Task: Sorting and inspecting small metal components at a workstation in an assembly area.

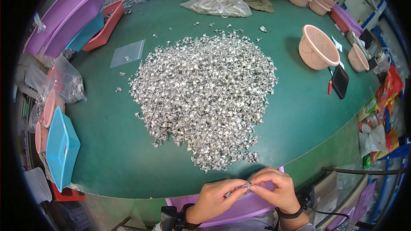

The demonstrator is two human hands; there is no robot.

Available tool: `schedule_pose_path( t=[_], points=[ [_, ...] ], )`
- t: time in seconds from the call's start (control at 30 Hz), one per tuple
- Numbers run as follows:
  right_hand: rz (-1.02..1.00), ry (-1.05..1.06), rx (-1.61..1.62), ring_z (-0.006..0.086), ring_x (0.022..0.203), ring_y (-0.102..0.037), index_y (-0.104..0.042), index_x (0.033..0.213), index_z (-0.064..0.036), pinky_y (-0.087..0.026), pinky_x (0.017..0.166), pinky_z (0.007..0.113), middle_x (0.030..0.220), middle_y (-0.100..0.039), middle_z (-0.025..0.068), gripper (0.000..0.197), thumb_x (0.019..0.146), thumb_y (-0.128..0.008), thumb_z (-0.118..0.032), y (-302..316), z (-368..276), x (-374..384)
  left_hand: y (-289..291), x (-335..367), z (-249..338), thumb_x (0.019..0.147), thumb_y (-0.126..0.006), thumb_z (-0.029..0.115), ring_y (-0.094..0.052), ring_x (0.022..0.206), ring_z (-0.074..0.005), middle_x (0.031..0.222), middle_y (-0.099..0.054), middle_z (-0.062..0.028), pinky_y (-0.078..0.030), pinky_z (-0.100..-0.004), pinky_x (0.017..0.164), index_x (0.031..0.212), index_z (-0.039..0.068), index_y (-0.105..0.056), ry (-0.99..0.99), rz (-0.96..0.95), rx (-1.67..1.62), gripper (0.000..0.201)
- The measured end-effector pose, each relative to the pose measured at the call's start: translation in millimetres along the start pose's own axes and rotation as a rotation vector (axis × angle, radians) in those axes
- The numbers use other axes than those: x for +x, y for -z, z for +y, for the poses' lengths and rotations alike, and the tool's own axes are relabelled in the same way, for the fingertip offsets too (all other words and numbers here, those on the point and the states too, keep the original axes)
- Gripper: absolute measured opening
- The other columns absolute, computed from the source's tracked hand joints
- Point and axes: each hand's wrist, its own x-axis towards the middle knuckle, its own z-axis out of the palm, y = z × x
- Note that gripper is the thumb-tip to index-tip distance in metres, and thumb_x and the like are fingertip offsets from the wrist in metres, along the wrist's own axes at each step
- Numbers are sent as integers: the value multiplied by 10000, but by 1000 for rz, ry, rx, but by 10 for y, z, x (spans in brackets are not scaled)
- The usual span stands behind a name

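At the table's near edge, my left hand (218, 197) and my right hand (275, 187) meet fingertip to fingertip. Between their thumbs and forefingers they pinch a small silver metal part (247, 185), partly covered by the fingers. Another bit of silver metal shows by the left fingers. Under both hands lies a purple perforated basket (250, 211), its inside mostly hidden by them. Just beyond, a large heap of similar small silver metal parts (205, 90) spreads over the green table (111, 145).
A clear plastic bag (128, 54) lies left of the heap. At right are a tilted pink basket (317, 48), a black flat object (340, 81) and a red-handled tool (330, 86). Purple tubs (75, 23) and a blue basket (62, 147) line the left edge. Far back, a person's hand shows.
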Motion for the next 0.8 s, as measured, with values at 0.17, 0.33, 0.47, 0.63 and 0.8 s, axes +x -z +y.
schedule_pose_path(
  t=[0.17, 0.33, 0.47, 0.63, 0.8],
  points=[
    [1, -2, 26, 123, 657, -522, -562, 782, -17, -413, 540, 212, 783, -566, 73, 153, 646, -623, 21, -15, 11, -14, 26, 7, 5, 643, -648, 56, -484, 475, -82, 580, -534, -36, -379, -206, 428, 842, 35, -586, -52, -37, 29, 210],
    [2, 35, 8, 119, 656, -521, -562, 779, -17, -414, 542, 206, 790, -561, 75, 151, 646, -619, 27, -24, 12, -15, 26, 4, -10, 624, -663, 57, -469, 461, -83, 545, -503, -31, -370, -211, 419, 857, 40, -583, -64, -36, 29, 248],
    [-6, -4, 15, 125, 684, -523, -562, 769, -21, -418, 572, 217, 793, -558, 71, 145, 645, -619, 26, -29, -35, -12, 40, -7, -19, 631, -655, 37, -470, 459, -74, 523, -493, -14, -368, -206, 413, 867, 27, -573, -88, -35, 32, 249],
    [217, 38, -262, 198, 709, -508, -556, 797, -31, -401, 621, 283, 795, -541, 85, 199, 616, -638, -13, 67, 68, 74, 111, -77, -18, 649, -593, -40, -476, 549, -49, 639, -526, -27, -370, -173, 478, 896, 11, -538, 105, -23, -259, 258],
    [305, 82, -607, 232, 702, -468, -567, 784, -43, -376, 624, 303, 745, -527, 78, 202, 598, -647, -45, 31, 62, 243, 168, -2, -42, 756, -485, 1, -441, 641, -61, 846, -496, -70, -333, -159, 500, 832, -4, -466, 310, -234, -1192, 79]
  ],
)
